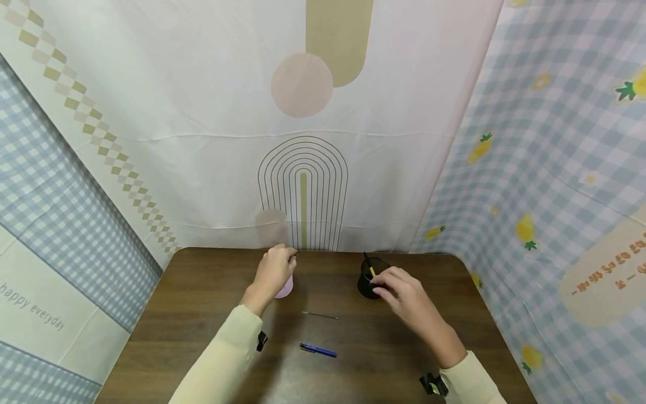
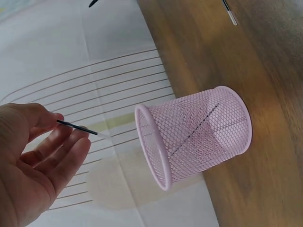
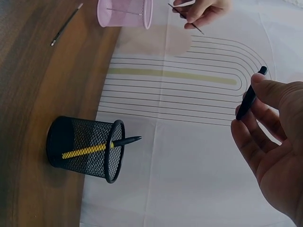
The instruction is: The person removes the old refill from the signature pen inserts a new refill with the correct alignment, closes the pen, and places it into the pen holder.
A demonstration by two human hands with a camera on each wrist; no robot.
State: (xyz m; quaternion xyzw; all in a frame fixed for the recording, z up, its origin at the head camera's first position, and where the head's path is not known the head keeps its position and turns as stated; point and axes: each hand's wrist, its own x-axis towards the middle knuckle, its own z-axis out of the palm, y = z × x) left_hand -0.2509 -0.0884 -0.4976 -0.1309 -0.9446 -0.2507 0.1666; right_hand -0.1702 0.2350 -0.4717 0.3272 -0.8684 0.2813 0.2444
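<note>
My left hand (image 1: 272,272) pinches a thin pen refill (image 2: 78,126), dark with a clear end, just outside the mouth of a pink mesh pen cup (image 2: 203,135). Inside that cup leans another thin, dark refill (image 2: 194,130), seen through the mesh. Between thumb and fingertips, my right hand (image 3: 279,127) holds a dark pen (image 3: 248,100) near the rim of a black mesh pen cup (image 3: 90,146). A yellow-and-black pen (image 3: 125,141) stands in the black cup, its dark end sticking out past the rim.
On the brown table (image 1: 202,336), a thin refill (image 1: 320,315) lies between the two cups, and a blue pen (image 1: 318,350) lies nearer to me. Behind the table hangs a white patterned cloth (image 1: 212,185); blue checked cloths (image 1: 530,224) hang at the sides.
</note>
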